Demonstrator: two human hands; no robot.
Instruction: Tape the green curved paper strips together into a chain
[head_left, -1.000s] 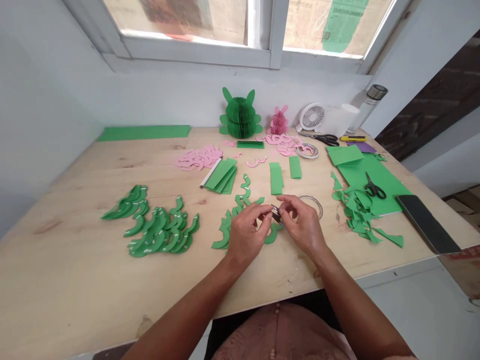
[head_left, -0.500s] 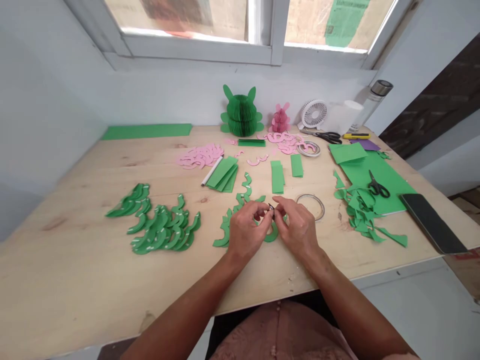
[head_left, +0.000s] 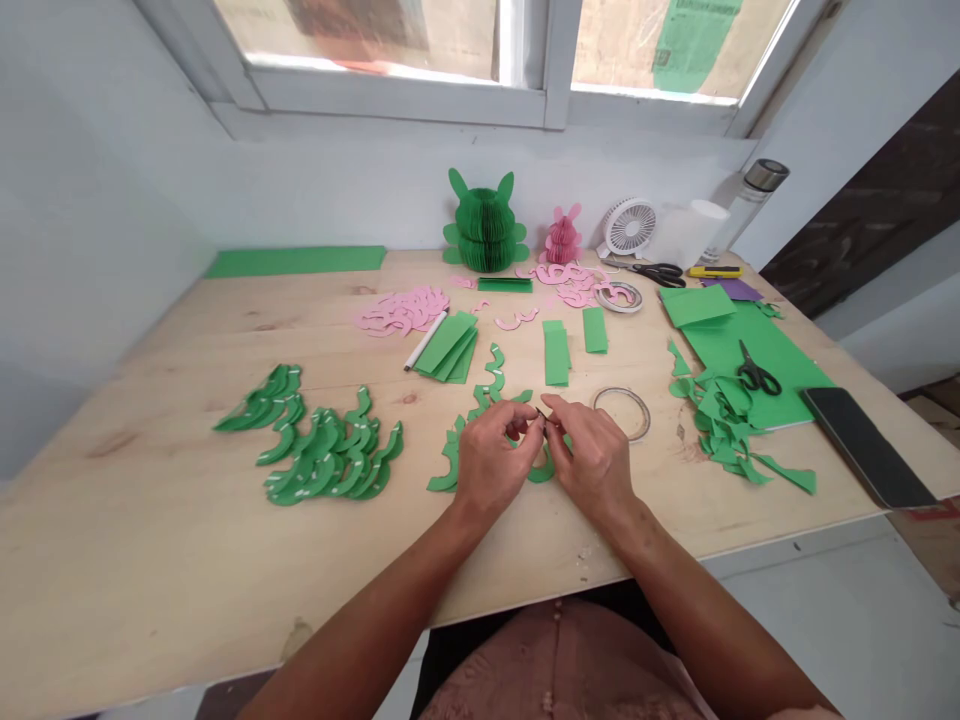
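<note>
Over the middle of the table, my left hand (head_left: pixel 496 452) and my right hand (head_left: pixel 591 445) meet, fingertips pinched together. Between them is a small dark object (head_left: pixel 541 417), mostly covered by the fingers, so its kind cannot be made out. Wavy green paper cutouts (head_left: pixel 493 368) with white strips lie beneath and around my left hand, partly hidden by it. Just right of my right hand rests a thin roll of tape (head_left: pixel 622 414). A pile of similar scalloped green pieces (head_left: pixel 322 460) sits to the left.
Beyond the hands lie folded green cards (head_left: pixel 448 346), a white marker (head_left: pixel 425 341) and pink cutouts (head_left: pixel 401 312). Green scraps (head_left: pixel 720 415), small scissors (head_left: pixel 756 368) and a phone (head_left: pixel 866 447) are at right. Honeycomb paper figures (head_left: pixel 486 230) and a fan (head_left: pixel 628 228) stand by the wall.
The view has shifted very slightly. Both hands stay pinched together in the same place, with the small dark object turned a little and less of it showing.
</note>
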